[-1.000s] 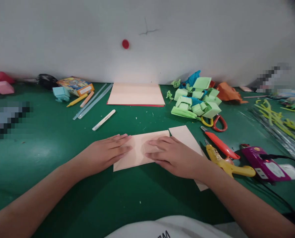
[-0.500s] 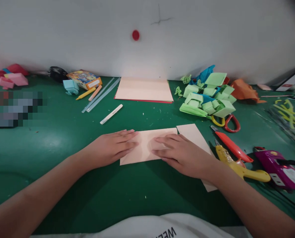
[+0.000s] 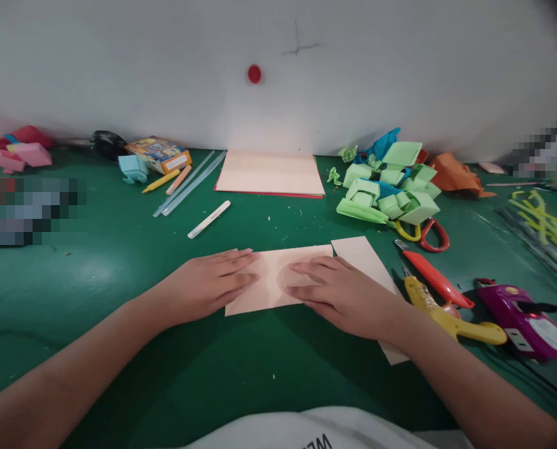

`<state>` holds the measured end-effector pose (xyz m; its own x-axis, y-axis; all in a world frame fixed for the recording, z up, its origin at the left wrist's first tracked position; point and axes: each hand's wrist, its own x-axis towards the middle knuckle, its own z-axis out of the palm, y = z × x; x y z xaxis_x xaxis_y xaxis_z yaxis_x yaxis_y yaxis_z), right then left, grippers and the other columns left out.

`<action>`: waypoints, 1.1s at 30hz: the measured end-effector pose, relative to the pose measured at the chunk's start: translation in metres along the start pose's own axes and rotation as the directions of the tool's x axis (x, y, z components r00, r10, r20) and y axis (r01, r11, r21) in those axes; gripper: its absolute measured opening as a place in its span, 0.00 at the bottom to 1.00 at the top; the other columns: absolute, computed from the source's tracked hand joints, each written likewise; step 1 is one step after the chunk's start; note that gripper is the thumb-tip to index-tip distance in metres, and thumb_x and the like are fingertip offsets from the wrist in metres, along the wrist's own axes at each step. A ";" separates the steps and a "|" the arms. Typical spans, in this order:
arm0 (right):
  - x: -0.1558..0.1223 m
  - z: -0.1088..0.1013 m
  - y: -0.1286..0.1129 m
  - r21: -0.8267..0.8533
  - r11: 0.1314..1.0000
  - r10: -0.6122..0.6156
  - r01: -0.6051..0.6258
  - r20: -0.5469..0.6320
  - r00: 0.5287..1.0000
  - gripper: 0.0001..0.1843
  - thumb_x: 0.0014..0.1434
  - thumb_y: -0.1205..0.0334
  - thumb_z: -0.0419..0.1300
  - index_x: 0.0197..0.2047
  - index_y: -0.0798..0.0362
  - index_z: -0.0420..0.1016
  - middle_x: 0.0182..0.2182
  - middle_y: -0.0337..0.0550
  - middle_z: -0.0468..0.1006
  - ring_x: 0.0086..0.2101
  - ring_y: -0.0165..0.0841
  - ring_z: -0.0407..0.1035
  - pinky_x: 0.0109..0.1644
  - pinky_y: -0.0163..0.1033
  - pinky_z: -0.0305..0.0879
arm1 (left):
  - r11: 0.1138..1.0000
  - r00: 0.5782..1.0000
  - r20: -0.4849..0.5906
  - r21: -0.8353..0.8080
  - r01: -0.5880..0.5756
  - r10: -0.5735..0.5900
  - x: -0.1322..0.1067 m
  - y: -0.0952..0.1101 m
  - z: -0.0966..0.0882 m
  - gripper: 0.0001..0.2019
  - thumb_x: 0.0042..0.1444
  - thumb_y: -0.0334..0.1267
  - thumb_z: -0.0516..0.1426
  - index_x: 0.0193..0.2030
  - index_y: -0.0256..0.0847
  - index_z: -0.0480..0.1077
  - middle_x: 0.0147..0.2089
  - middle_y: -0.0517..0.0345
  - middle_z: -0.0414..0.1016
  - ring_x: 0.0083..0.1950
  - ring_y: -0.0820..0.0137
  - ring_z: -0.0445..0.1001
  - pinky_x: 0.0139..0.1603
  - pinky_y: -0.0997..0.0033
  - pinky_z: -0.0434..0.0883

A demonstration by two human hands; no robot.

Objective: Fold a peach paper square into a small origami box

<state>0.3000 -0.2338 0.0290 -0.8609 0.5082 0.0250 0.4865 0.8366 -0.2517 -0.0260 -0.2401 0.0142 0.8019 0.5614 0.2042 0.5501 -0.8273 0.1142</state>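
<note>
Left hand [image 3: 208,285]: flat, palm down, fingers extended and close together, grasping nothing; fingertips rest on the left part of the peach paper strip [image 3: 271,277].
Right hand [image 3: 337,296]: palm down, fingers slightly spread, gripping nothing; fingertips rest on the strip, right of its middle.
Peach paper strip: on the green tabletop [image 3: 264,355], beneath both hands, its right end angled a little away from the person.
Second peach sheet [image 3: 362,255]: just right of the strip, passing under the right hand and wrist.
Yellow glue gun [image 3: 421,296]: near the right forearm, its nozzle pointing away from the person.
Orange-red cutter [image 3: 435,274]: just beside the glue gun.
Purple power strip [image 3: 505,305]: farther right, a black cord plugged in.
Green paper pieces [image 3: 389,204]: heaped beyond the cutter, with scissors handles [image 3: 421,238] at the near edge.
Peach sheet stack [image 3: 269,171]: against the wall, a red edge showing underneath.
White stick [image 3: 209,219]: lying slanted beyond the left hand.
</note>
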 end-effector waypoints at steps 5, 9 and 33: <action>0.001 -0.001 -0.001 0.005 1.000 0.003 -0.003 -0.009 1.000 0.21 0.71 0.64 0.54 0.63 0.41 0.75 0.66 0.46 0.69 0.65 0.45 0.60 0.67 0.58 0.59 | 1.000 1.000 -0.015 0.015 -0.013 0.014 -0.001 0.000 0.000 0.18 0.74 0.36 0.48 0.63 0.43 0.73 0.69 0.54 0.70 0.73 0.64 0.62 0.75 0.59 0.61; 0.001 -0.002 -0.002 0.004 1.000 0.001 -0.001 -0.019 1.000 0.20 0.71 0.64 0.55 0.63 0.41 0.75 0.66 0.45 0.70 0.65 0.44 0.60 0.67 0.57 0.59 | 0.999 1.000 -0.002 0.030 -0.022 0.022 -0.001 -0.001 0.001 0.18 0.74 0.36 0.48 0.62 0.42 0.73 0.68 0.54 0.71 0.73 0.65 0.62 0.76 0.60 0.60; 0.002 -0.002 0.000 0.012 1.000 0.005 -0.005 -0.032 0.999 0.18 0.73 0.60 0.54 0.62 0.42 0.76 0.66 0.45 0.71 0.63 0.42 0.63 0.65 0.54 0.60 | 0.994 0.995 0.050 -0.070 0.089 -0.085 -0.003 -0.008 0.005 0.17 0.73 0.44 0.50 0.63 0.52 0.73 0.72 0.63 0.65 0.73 0.65 0.63 0.75 0.61 0.60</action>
<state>0.2986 -0.2321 0.0307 -0.8532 0.5188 0.0544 0.4888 0.8316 -0.2637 -0.0312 -0.2351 0.0077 0.7627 0.6304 0.1446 0.6016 -0.7735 0.1994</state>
